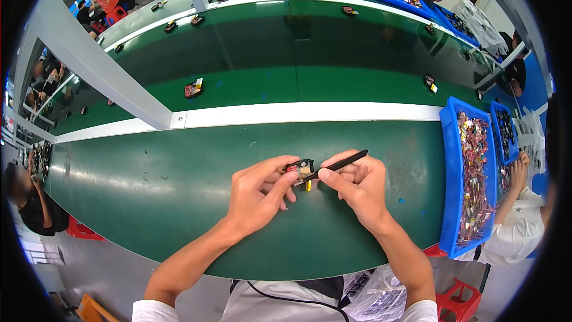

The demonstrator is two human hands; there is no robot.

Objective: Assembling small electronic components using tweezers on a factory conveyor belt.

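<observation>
Got a small black case (304, 167) pinched in left grip (257, 194), mid-frame, just left of right grip (361, 189), also closed, around a black stick (350, 160) slanting down-left to the case

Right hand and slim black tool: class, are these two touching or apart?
Touching. The head view shows the right hand pinching the slim black tool between thumb and fingers, one end jutting out beyond them.

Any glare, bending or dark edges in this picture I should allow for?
Head view: pale glare streaks the green tabletop left of the left hand; fisheye distortion bows the white rail; the surrounding rim is black; the black stick tool has a clear outline, but the small device's finer details are too small to tell.
</observation>
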